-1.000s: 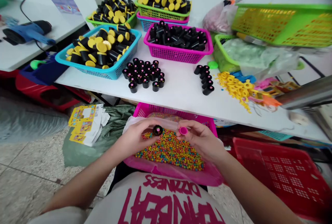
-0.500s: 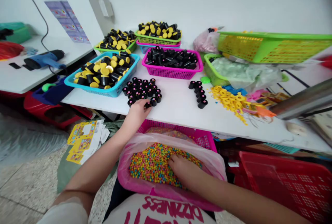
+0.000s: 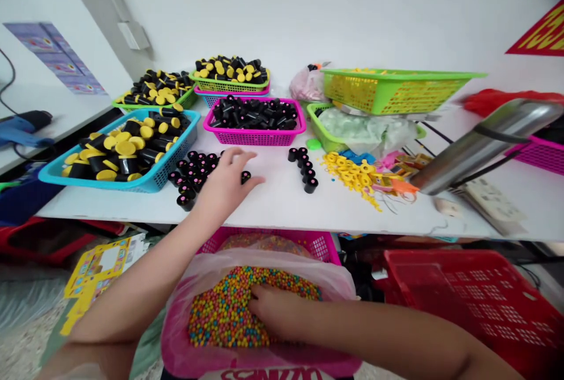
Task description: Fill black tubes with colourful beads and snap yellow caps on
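My left hand (image 3: 227, 183) is over the white table (image 3: 264, 198), its thumb and fingers apart with nothing between them. It partly covers a cluster of small black cylinders (image 3: 194, 168) with pink dots on top. To its right stands a short row of the same black cylinders (image 3: 306, 170). My right hand (image 3: 277, 309) dips into a heap of small multicoloured balls (image 3: 220, 315) in a pink tub (image 3: 185, 359) lined with clear plastic. Its fingertips are buried among the balls, so what they hold is hidden.
Behind are a blue basket (image 3: 156, 177) of black-and-yellow pots and a pink basket (image 3: 255, 138) of black cylinders. Yellow plastic pieces (image 3: 352, 174) lie at right beside a metal tube (image 3: 480, 145). A red crate (image 3: 467, 298) is at lower right.
My left hand has let go of a black cylinder at the cluster's front edge and opened, moving right over the table. My right hand stays in the balls. The camera view has turned right.
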### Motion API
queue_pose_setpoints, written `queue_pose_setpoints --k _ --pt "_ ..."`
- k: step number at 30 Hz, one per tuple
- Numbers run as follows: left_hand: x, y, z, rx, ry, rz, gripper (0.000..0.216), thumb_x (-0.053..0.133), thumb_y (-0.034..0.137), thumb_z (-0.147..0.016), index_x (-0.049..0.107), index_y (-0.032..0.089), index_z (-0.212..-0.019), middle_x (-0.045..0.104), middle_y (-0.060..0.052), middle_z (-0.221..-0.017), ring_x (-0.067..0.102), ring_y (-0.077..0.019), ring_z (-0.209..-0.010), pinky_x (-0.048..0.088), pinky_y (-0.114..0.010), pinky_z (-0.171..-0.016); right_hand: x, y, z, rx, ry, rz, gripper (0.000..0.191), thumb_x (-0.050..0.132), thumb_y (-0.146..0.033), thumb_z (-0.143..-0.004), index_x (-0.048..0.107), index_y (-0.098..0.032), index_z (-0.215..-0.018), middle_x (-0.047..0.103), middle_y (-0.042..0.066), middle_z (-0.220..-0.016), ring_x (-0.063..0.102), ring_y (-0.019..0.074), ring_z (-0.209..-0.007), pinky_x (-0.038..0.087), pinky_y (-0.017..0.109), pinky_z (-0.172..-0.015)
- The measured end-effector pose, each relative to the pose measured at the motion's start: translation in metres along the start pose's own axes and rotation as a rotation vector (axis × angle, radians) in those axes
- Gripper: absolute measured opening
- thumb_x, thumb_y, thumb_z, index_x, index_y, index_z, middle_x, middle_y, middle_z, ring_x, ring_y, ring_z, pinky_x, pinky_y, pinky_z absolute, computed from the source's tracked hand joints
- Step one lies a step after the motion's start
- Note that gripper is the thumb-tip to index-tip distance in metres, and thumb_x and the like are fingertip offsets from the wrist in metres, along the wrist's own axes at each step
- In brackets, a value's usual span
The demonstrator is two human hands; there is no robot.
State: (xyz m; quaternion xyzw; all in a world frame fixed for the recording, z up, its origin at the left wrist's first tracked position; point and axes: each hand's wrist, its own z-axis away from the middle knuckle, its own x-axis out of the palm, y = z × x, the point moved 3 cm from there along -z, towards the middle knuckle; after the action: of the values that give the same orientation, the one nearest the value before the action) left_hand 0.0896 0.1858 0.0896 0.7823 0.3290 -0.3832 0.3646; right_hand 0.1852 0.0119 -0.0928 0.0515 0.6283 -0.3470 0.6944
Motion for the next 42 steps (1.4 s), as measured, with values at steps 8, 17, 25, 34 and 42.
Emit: queue_pose_setpoints --k 8,17,25,34,42 --pt "0.124 0.038 -0.105 -0.095 -0.372 0.07 0.037 0.044 0.013 -0.093 0.05 0.009 -0.129 0.055 -0.023 -0.125 0.06 -0.0308 -0.11 0.048 -0.045 -0.091 -0.001 0.003 -0.003 0.049 -0.053 -0.055 0.014 0.058 -0.018 -0.079 0.063 -0.017 -0.092 0.065 0.012 -0.098 0.064 0.0227 -0.078 0.051 0.029 -0.062" --pt "0.081 0.035 -0.072 -0.075 -0.307 0.109 0.028 0.055 0.013 -0.087 0.057 0.009 -0.115 0.066 -0.016 -0.111 0.062 -0.0257 -0.107 0.047 -0.039 -0.094 -0.013 0.01 0.012 0.079 0.0 -0.142 0.024 0.05 -0.006 -0.079 0.065 -0.014 -0.096 0.067 0.011 -0.097 0.065 0.0228 -0.091 0.05 0.028 -0.076" --pt "-0.011 0.004 0.117 -0.133 -0.324 0.552 0.033 0.067 0.023 -0.08 0.062 0.022 -0.113 0.071 -0.001 -0.105 0.068 -0.0149 -0.089 0.056 -0.027 -0.082 -0.033 0.014 0.009 0.121 -0.027 -0.616 0.031 0.057 -0.009 -0.08 0.069 -0.017 -0.107 0.073 0.005 -0.093 0.065 0.0169 -0.079 0.047 0.025 -0.072" --pt "0.0 -0.001 0.241 -0.301 -0.442 0.48 0.026 0.067 0.018 -0.077 0.067 0.024 -0.102 0.074 -0.002 -0.1 0.068 -0.0196 -0.093 0.054 -0.032 -0.085 -0.061 -0.005 0.015 0.066 0.123 -0.818 0.025 0.063 -0.024 -0.088 0.069 -0.024 -0.112 0.072 0.003 -0.105 0.066 0.0165 -0.096 0.049 0.032 -0.09" --pt "0.004 0.004 0.25 -0.3 -0.485 0.571 0.026 0.067 0.019 -0.078 0.066 0.02 -0.104 0.072 -0.003 -0.097 0.066 -0.019 -0.088 0.051 -0.031 -0.079 -0.078 -0.038 0.018 -0.069 0.279 -0.405 0.039 0.045 -0.01 -0.093 0.06 -0.022 -0.127 0.057 0.011 -0.122 0.054 0.0211 -0.112 0.047 0.039 -0.096"
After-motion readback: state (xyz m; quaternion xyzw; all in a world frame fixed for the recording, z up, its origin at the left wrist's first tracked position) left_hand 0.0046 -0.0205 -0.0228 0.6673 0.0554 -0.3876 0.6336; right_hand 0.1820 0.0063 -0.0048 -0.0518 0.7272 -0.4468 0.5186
